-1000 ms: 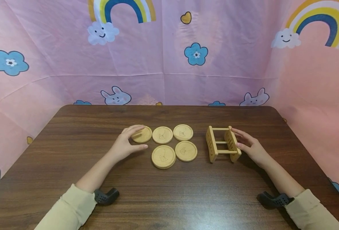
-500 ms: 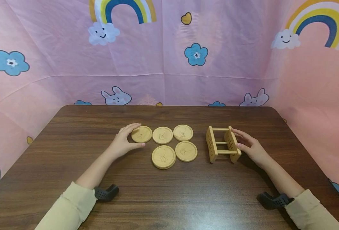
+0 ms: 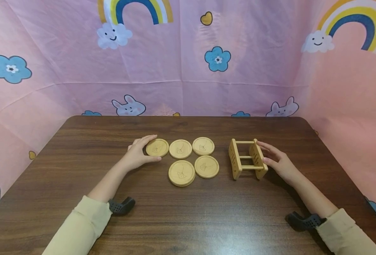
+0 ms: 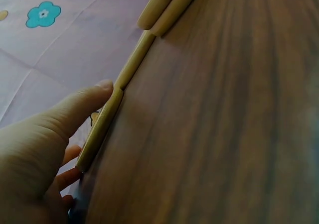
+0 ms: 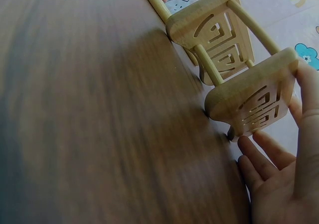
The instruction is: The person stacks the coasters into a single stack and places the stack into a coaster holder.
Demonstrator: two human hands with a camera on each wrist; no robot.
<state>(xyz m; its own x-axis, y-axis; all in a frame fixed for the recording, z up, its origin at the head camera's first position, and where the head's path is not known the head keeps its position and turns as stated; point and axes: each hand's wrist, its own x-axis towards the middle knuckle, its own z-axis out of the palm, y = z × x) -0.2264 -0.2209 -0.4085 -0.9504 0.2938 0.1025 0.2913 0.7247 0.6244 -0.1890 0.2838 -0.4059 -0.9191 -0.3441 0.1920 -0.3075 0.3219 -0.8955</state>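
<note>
Several round wooden coasters with engraved leaf designs lie on the table in the head view. My left hand (image 3: 137, 154) curves loosely around the far-left coaster (image 3: 157, 148), thumb by its near edge and fingers by its far-left edge. In the left wrist view that coaster (image 4: 99, 132) lies flat on the table between my thumb and fingertips; firm contact cannot be made out. My right hand (image 3: 280, 164) holds the right side panel of a small wooden coaster rack (image 3: 235, 161). In the right wrist view my fingers (image 5: 261, 162) touch the panel's lower edge.
Beside the held-around coaster lie a middle coaster (image 3: 180, 149) and a right one (image 3: 203, 146). Nearer are a coaster stack (image 3: 181, 173) and a single coaster (image 3: 206, 166). The brown table (image 3: 188, 219) ends at a patterned cloth backdrop (image 3: 162, 63).
My left hand has drawn back left from above the far-left coaster, uncovering its design, and now sits around its edge. The coasters, rack and right hand have stayed in place.
</note>
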